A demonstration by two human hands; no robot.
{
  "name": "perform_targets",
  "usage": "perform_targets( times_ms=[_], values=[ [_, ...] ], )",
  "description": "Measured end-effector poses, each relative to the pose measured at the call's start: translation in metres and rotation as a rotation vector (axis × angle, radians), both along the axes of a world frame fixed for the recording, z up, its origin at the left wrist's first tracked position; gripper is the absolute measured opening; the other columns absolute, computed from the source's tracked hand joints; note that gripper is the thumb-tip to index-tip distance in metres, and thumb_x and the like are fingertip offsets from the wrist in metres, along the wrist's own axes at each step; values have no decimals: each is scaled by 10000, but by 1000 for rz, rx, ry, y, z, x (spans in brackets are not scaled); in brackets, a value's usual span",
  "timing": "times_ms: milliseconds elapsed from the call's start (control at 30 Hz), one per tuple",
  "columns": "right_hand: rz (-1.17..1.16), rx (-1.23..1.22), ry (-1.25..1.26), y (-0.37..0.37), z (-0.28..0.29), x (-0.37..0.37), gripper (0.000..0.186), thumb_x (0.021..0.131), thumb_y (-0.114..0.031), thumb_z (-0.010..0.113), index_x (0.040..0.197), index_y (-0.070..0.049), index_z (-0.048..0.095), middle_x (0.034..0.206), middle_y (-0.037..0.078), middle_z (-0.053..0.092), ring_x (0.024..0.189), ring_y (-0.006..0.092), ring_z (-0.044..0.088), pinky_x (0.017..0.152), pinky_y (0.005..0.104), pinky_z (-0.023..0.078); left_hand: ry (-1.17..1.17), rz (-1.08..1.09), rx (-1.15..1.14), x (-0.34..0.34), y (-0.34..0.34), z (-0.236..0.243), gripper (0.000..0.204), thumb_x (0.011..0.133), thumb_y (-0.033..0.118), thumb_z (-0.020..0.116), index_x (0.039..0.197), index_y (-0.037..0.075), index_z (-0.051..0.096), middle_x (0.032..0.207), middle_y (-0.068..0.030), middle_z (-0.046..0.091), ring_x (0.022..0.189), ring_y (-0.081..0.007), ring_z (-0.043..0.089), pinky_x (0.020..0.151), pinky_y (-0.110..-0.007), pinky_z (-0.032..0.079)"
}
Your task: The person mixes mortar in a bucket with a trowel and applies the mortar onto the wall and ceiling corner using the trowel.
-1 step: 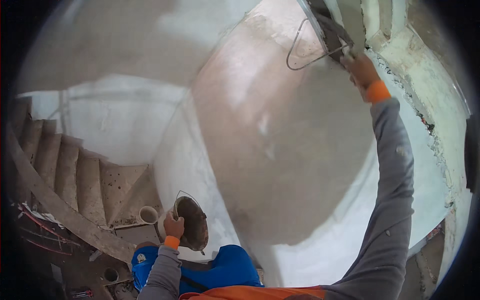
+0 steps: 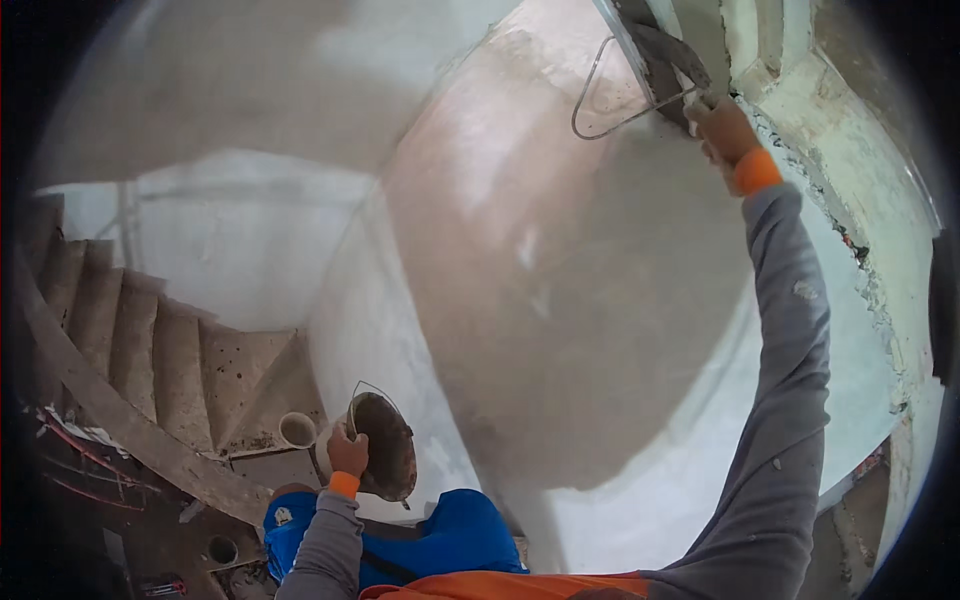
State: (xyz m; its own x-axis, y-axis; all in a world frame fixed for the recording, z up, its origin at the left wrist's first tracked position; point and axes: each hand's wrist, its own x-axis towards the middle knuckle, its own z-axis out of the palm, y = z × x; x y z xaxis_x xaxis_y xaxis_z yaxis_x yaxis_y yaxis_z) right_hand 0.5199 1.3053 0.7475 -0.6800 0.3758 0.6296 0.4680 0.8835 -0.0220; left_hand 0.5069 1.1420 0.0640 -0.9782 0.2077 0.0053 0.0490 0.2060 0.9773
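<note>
My left hand (image 2: 347, 452) grips the rim of a dark, mortar-stained bucket (image 2: 385, 450), which is tilted, its wire handle standing up. At the upper right, my right hand (image 2: 727, 130) is raised at arm's length and closed around what looks like the handle of a trowel (image 2: 684, 56), its grey blade close to the edge of an opening in the wall. A bent metal rod (image 2: 588, 100) shaped like a triangle stands out from the wall beside that hand. Damp grey plaster covers much of the wall (image 2: 590, 330) in front of me.
Concrete stairs (image 2: 135, 345) curve down on the left, bordered by a curved edge (image 2: 130, 425). A pale round container (image 2: 297, 430) stands on a step close to the bucket. Rough, broken wall edging (image 2: 850, 235) runs down the right. Reddish cables (image 2: 85, 450) lie at lower left.
My right hand has shifted slightly right and up with the trowel, and more of the blade shows. My left hand and the bucket stay where they were.
</note>
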Motion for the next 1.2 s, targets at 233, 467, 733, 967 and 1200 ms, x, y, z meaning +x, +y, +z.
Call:
perform_targets(
  times_ms=[233, 467, 733, 967, 1200],
  values=[
    [25, 62, 25, -8, -22, 32, 274, 823, -256, 543, 869, 13, 526, 663, 94, 535, 440, 162, 480, 395, 305, 387, -23, -29, 22, -4, -4, -4, 304, 655, 143, 597, 910, -17, 555, 817, -213, 604, 789, -402, 575, 728, -457, 455],
    [-173, 175, -163, 35, -10, -28, 379, 806, -304, 542, 918, 57, 559, 843, 208, 616, 645, 327, 618, 586, 418, 485, 11, -5, -33, -4, 1, -9, 290, 651, 149, 603, 876, -14, 520, 817, -226, 594, 778, -418, 566, 701, -469, 448],
    [-273, 528, -162, 50, 20, -43, 316, 827, -258, 509, 832, 55, 552, 646, 166, 573, 487, 235, 569, 423, 378, 430, -21, -20, -78, -6, 2, -21, 354, 659, 153, 611, 947, -31, 519, 817, -252, 583, 794, -429, 561, 714, -476, 448],
    [-62, 326, -24, -1, 8, -19, 376, 839, -305, 540, 1003, 33, 546, 654, 99, 548, 445, 170, 484, 402, 310, 386, -20, -74, -120, -6, 0, -13, 370, 674, 157, 608, 976, -44, 537, 907, -255, 592, 855, -407, 572, 745, -440, 460],
    [125, 502, 68, 18, -39, 58, 424, 819, -313, 596, 1071, 21, 528, 796, 143, 585, 647, 217, 536, 563, 317, 438, 15, -9, -29, -4, 11, -11, 340, 656, 164, 615, 919, -44, 550, 838, -234, 585, 813, -415, 559, 729, -443, 452]
  ],
)
